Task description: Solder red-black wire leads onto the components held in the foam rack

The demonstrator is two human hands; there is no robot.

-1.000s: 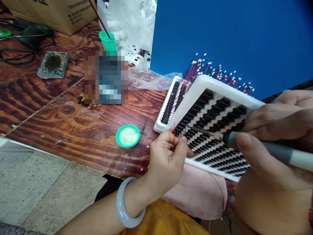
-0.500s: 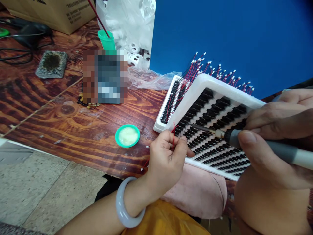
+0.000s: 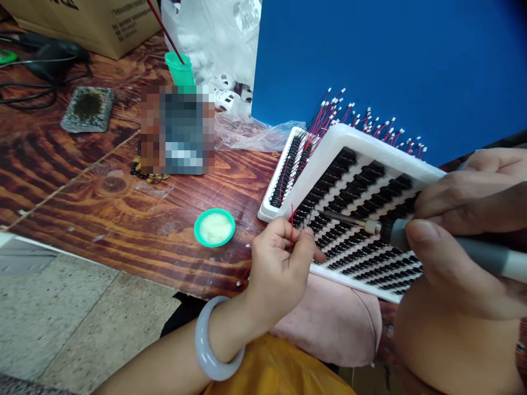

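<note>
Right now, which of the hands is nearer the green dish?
Left. The left hand is just right of the green dish in the picture, pinching a red wire; the right hand is much farther right, holding a soldering iron.

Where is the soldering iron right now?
In the head view, the soldering iron is at the right, in the person's right hand, pointing left in front of the white tray, near the left hand.

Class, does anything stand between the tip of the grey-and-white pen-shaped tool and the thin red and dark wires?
Nothing visible does. The right hand holds the tool, its tip close to the wires in the left hand; the white foam tray lies behind. Contact is too small to tell.
</note>
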